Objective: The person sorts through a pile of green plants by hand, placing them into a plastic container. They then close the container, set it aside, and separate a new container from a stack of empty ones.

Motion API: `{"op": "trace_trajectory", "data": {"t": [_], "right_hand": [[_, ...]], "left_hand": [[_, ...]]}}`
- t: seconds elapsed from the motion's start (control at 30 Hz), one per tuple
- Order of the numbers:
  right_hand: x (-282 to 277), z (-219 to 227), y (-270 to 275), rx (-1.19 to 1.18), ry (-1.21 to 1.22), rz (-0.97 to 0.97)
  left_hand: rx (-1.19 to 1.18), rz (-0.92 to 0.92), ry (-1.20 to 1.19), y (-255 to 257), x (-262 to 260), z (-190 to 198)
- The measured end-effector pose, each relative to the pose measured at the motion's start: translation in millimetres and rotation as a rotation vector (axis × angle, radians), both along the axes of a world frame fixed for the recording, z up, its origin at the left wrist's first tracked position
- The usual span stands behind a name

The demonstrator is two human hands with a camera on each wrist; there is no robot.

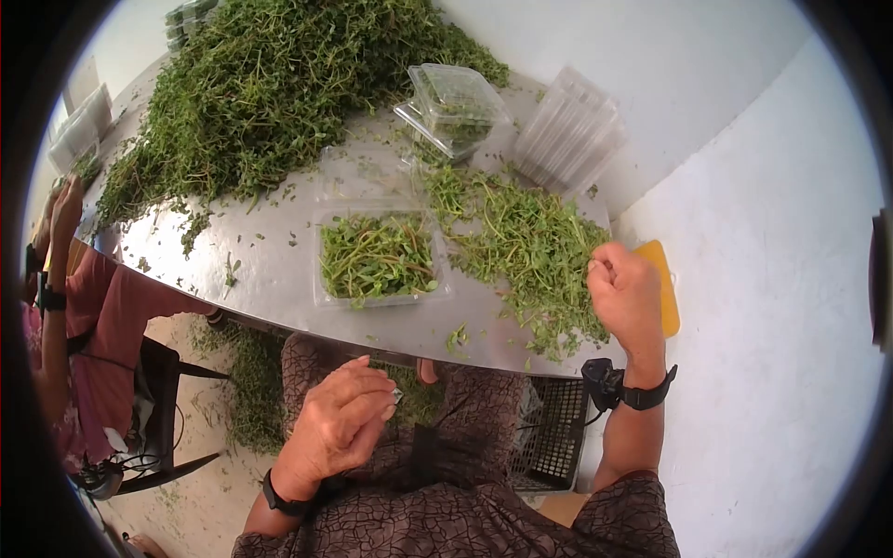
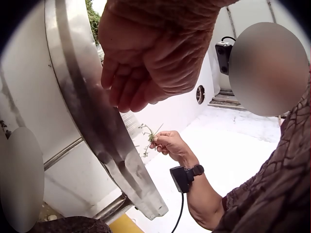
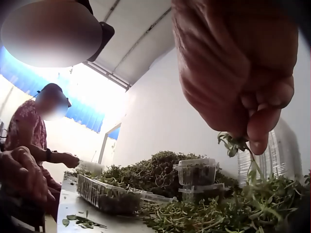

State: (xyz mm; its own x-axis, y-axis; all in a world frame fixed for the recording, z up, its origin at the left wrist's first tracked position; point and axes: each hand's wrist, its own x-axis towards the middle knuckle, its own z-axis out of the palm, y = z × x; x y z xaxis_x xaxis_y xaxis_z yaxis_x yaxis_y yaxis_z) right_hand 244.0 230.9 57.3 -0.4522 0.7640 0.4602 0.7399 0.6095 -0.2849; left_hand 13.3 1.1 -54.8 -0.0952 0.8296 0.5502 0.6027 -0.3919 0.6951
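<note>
My right hand [image 1: 625, 286] pinches a small green sprig [image 3: 232, 143] between thumb and fingers, above the right end of a loose heap of green stems [image 1: 535, 237]. In the left wrist view the same sprig [image 2: 151, 138] sticks out from the fingertips of the right hand [image 2: 170, 144]. The left hand [image 1: 344, 418] hangs over the lap, in front of the table edge, its fingers loosely curled with nothing clearly held. Between the hands and farther back, an open clear plastic box [image 1: 319, 279] filled with cut greens [image 1: 377, 256] lies on the metal table [image 1: 270, 270].
A big mound of greens [image 1: 270, 93] covers the back of the table. Closed clear boxes [image 1: 456, 107] and a stack of empty ones [image 1: 569, 130] stand behind. A yellow object [image 1: 659, 279] is at the right, a black crate [image 1: 549, 437] below. Another person [image 1: 102, 353] sits at left.
</note>
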Motion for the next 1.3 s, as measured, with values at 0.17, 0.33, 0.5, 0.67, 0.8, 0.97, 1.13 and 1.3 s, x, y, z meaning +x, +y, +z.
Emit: {"op": "trace_trajectory", "data": {"t": [0.17,0.33,0.5,0.67,0.8,0.97,1.13,1.3], "right_hand": [[-7.0,-12.7,6.8,-0.050,-0.052,0.043],[-13.2,-21.2,9.4,-0.132,-0.093,0.063],[-26.3,-13.4,2.0,-0.078,-0.414,0.006],[-25.0,-32.4,15.3,0.047,-0.419,0.084],[-23.8,-37.2,22.6,0.152,-0.399,0.166],[-24.6,-41.1,23.4,0.180,-0.353,0.190],[-21.9,-38.9,24.6,0.165,-0.336,0.208],[-18.7,-30.1,29.3,0.074,-0.187,0.148]], "left_hand": [[-0.007,0.005,0.002,-1.6,-0.3,0.7],[-0.025,0.015,0.015,-4.6,-3.2,-0.7],[-0.021,-0.003,0.005,-1.8,-2.5,-2.0],[-0.021,0.000,0.013,-0.6,-2.3,-0.6],[-0.017,0.005,0.015,-0.8,-3.6,-1.5],[-0.023,0.008,0.016,-1.1,-3.4,-3.3],[-0.016,-0.005,0.019,-0.1,-3.3,-1.3],[-0.003,-0.088,-0.040,7.3,-3.7,10.8]]}}
